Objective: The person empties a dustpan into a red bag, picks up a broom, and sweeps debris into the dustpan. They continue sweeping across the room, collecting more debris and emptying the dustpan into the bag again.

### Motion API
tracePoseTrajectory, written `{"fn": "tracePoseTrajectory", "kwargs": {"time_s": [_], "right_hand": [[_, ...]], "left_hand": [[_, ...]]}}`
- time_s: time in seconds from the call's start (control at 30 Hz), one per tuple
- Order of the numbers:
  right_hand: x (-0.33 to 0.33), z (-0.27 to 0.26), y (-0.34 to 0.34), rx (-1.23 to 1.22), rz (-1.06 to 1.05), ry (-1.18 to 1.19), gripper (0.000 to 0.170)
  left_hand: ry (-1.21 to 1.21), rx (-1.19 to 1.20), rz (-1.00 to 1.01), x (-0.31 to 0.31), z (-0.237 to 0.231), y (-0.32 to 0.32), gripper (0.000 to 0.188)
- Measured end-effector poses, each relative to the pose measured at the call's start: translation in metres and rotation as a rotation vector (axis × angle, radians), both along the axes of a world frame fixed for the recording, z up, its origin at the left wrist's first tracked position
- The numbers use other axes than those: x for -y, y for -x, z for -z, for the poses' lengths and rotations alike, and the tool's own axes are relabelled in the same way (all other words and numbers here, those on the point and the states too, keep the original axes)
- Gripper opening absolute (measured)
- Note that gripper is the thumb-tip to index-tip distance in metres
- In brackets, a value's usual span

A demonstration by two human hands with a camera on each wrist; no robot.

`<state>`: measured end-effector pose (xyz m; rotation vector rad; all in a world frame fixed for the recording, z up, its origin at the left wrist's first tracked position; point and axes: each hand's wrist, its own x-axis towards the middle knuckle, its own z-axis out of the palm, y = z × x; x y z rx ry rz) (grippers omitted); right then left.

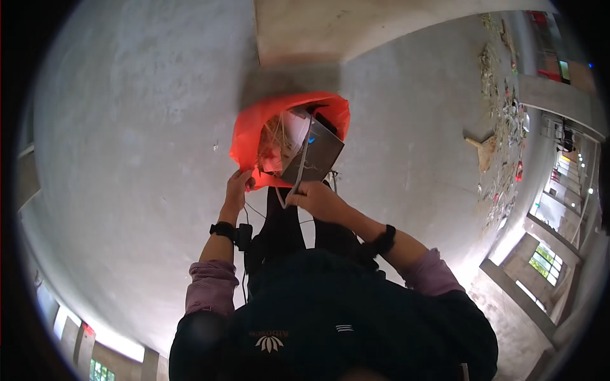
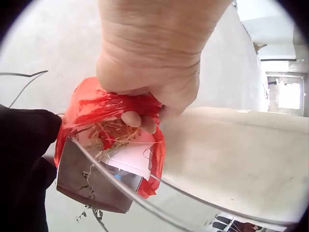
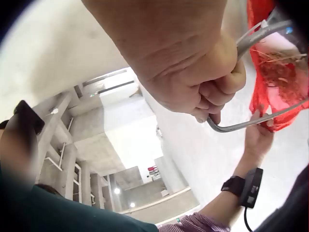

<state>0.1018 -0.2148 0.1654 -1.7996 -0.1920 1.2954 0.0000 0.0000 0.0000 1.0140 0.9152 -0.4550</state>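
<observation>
My left hand grips the rim of a red plastic bag, its fingertips curled over the edge in the left wrist view. In my right hand are metal tongs, a bent grey rod with two long arms reaching to the bag. Inside the bag mouth lies a dark grey box-like piece with a small blue mark, tilted and partly sticking out. Beside it are a pale sheet and dry straw. The lower part of the bag's contents is hidden.
Grey concrete floor surrounds the bag, and a pale slab-like surface stands just beyond it. Along the right side runs a strip of scattered litter with a brown piece near it. My legs are close behind the bag.
</observation>
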Motion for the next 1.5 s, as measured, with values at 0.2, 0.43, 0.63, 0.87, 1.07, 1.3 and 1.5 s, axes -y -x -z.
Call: {"fn": "tracePoseTrajectory", "kwargs": {"time_s": [0.2, 0.43, 0.63, 0.87, 1.07, 1.3, 1.5], "right_hand": [[-0.013, 0.014, -0.012, 0.105, 0.037, 0.031, 0.032], [0.011, -0.060, -0.011, 0.077, -0.002, 0.000, 0.024], [0.011, -0.027, -0.013, 0.097, 0.028, 0.107, 0.026], [0.054, -0.077, -0.016, 0.088, 0.078, 0.120, 0.024], [0.079, -0.084, -0.010, 0.085, 0.107, 0.085, 0.023], [0.102, -0.092, -0.003, 0.086, 0.127, 0.129, 0.026], [0.124, -0.119, -0.009, 0.025, 0.195, 0.168, 0.026]], "left_hand": [[0.031, -0.005, -0.001, 0.002, -0.001, -0.009, 0.023], [-0.019, 0.015, 0.006, 0.006, -0.008, -0.020, 0.021], [-0.005, 0.015, -0.050, 0.003, -0.008, -0.031, 0.018], [-0.017, -0.002, -0.035, 0.010, -0.004, -0.020, 0.014], [-0.076, 0.012, 0.049, 0.007, -0.012, -0.029, 0.013], [-0.094, -0.005, 0.036, -0.008, -0.002, -0.030, 0.016], [-0.181, -0.001, 0.095, -0.006, -0.014, -0.027, 0.023]]}}
